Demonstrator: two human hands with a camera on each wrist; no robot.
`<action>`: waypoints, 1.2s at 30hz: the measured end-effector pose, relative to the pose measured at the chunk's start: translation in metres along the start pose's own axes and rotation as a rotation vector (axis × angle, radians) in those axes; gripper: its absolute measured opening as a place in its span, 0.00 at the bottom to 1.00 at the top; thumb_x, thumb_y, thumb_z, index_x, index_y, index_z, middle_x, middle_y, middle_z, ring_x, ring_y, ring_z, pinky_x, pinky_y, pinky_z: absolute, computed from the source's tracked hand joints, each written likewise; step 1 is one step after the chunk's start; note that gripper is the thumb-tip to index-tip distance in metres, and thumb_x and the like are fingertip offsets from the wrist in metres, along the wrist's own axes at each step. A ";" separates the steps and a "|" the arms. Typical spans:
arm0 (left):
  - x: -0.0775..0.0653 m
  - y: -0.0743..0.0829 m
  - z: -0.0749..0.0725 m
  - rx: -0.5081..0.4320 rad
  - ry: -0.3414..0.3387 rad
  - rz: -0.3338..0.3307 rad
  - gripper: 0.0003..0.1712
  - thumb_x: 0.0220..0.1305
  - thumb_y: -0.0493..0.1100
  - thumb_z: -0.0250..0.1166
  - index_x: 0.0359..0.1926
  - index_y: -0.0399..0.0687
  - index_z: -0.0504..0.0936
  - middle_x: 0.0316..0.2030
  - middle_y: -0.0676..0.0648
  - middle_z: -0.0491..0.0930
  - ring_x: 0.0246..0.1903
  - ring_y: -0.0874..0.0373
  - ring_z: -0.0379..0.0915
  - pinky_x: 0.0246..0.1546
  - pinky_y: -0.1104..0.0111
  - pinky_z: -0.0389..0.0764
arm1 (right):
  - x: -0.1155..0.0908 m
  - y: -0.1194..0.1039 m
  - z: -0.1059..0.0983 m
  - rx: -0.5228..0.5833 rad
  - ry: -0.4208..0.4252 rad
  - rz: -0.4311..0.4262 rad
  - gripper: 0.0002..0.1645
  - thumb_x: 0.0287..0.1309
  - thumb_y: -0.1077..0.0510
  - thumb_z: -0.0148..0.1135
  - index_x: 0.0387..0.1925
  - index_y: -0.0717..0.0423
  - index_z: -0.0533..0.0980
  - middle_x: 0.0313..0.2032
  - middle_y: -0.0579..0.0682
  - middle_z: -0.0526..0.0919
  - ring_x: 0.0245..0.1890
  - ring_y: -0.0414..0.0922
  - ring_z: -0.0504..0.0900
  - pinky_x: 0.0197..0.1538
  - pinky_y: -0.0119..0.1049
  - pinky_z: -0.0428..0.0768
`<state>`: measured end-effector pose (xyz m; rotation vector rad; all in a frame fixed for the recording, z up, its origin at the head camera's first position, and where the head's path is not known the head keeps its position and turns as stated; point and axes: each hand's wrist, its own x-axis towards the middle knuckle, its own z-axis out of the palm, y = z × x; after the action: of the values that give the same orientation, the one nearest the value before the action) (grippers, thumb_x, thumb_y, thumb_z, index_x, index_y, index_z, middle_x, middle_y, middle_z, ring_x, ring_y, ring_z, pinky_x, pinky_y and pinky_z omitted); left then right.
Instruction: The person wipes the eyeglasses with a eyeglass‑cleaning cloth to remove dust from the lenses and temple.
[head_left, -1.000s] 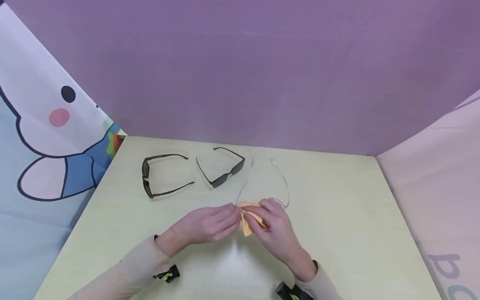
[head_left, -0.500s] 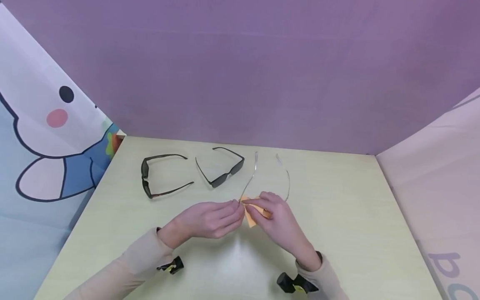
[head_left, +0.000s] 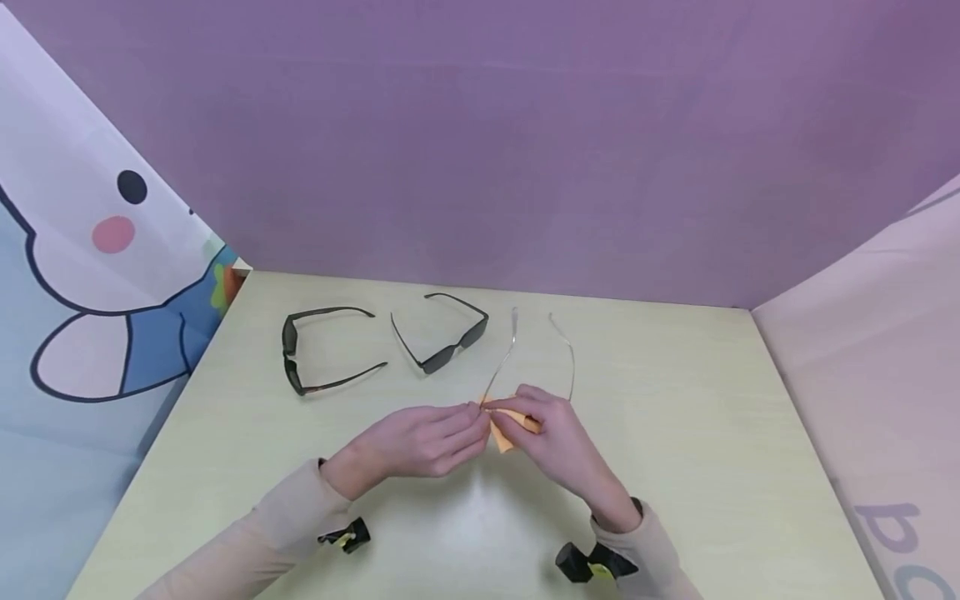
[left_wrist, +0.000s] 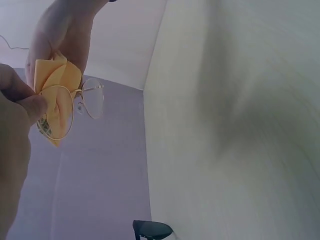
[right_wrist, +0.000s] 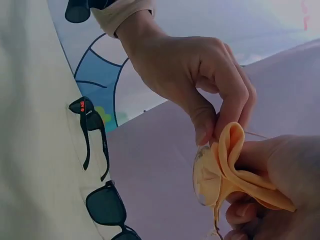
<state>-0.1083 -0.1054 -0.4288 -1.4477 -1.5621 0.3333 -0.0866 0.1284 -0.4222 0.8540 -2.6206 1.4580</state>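
A pair of thin wire-rimmed eyeglasses (left_wrist: 93, 102) with clear lenses is held above the table, its temples (head_left: 573, 367) pointing away from me. My left hand (head_left: 427, 440) pinches one side of the frame between thumb and fingers. In my right hand (head_left: 558, 437) is a folded orange cloth (right_wrist: 250, 186), gripped by thumb and fingers around the lens nearest my left hand. The left wrist view shows the cloth (left_wrist: 62, 75) behind that round rim, while the other lens is uncovered. My right fingers partly hide the frame in the head view.
Two pairs of dark sunglasses lie on the pale table (head_left: 712, 417) with temples spread: one pair (head_left: 291, 354) at the left, another (head_left: 442, 358) near the middle, just beyond my left hand. A purple backdrop (head_left: 525, 167) rises behind the table, with side panels left and right.
Both hands have shifted slightly forward and right with the eyeglasses and cloth, mostly in the first half second. The eyeglasses' temples have changed angle a little. Both sunglasses have stayed in place.
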 end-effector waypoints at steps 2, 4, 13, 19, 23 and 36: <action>-0.001 0.001 0.001 0.007 -0.002 0.000 0.16 0.74 0.28 0.49 0.42 0.44 0.83 0.45 0.46 0.86 0.45 0.58 0.83 0.56 0.70 0.84 | 0.001 0.002 0.000 -0.049 0.020 -0.022 0.10 0.64 0.64 0.70 0.46 0.56 0.88 0.23 0.38 0.73 0.24 0.33 0.64 0.26 0.26 0.66; -0.001 0.002 0.002 0.002 -0.002 0.000 0.16 0.74 0.27 0.50 0.42 0.44 0.83 0.45 0.46 0.86 0.45 0.58 0.83 0.55 0.70 0.84 | 0.003 0.005 0.001 -0.117 0.035 -0.043 0.10 0.62 0.64 0.71 0.45 0.56 0.89 0.23 0.38 0.73 0.25 0.33 0.63 0.26 0.26 0.66; -0.003 0.008 0.004 -0.007 -0.016 0.002 0.17 0.74 0.26 0.50 0.44 0.44 0.83 0.46 0.46 0.86 0.46 0.58 0.83 0.57 0.70 0.83 | 0.005 0.008 -0.001 0.079 -0.091 0.055 0.11 0.64 0.66 0.68 0.47 0.57 0.88 0.30 0.42 0.82 0.28 0.34 0.71 0.31 0.27 0.74; -0.004 0.009 0.004 -0.014 -0.026 0.005 0.17 0.74 0.26 0.50 0.44 0.45 0.83 0.46 0.47 0.86 0.46 0.58 0.83 0.58 0.70 0.83 | 0.007 0.013 0.002 -0.104 -0.047 0.003 0.10 0.61 0.64 0.72 0.44 0.55 0.88 0.25 0.38 0.77 0.27 0.34 0.68 0.30 0.28 0.72; -0.004 0.011 0.004 -0.036 -0.028 -0.009 0.17 0.74 0.26 0.50 0.44 0.45 0.83 0.47 0.47 0.86 0.47 0.59 0.83 0.58 0.70 0.83 | 0.006 0.015 0.001 -0.052 -0.080 0.022 0.10 0.62 0.64 0.71 0.45 0.55 0.88 0.26 0.38 0.77 0.27 0.34 0.68 0.30 0.27 0.72; -0.002 0.013 0.002 -0.050 -0.033 0.008 0.14 0.74 0.28 0.51 0.43 0.45 0.82 0.46 0.48 0.86 0.47 0.59 0.82 0.58 0.70 0.82 | 0.006 0.015 0.000 -0.022 -0.105 0.054 0.10 0.64 0.63 0.70 0.46 0.55 0.88 0.29 0.40 0.81 0.29 0.34 0.71 0.32 0.28 0.75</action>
<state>-0.1023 -0.1032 -0.4405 -1.4947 -1.6010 0.3260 -0.0988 0.1318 -0.4326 0.8891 -2.7508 1.4307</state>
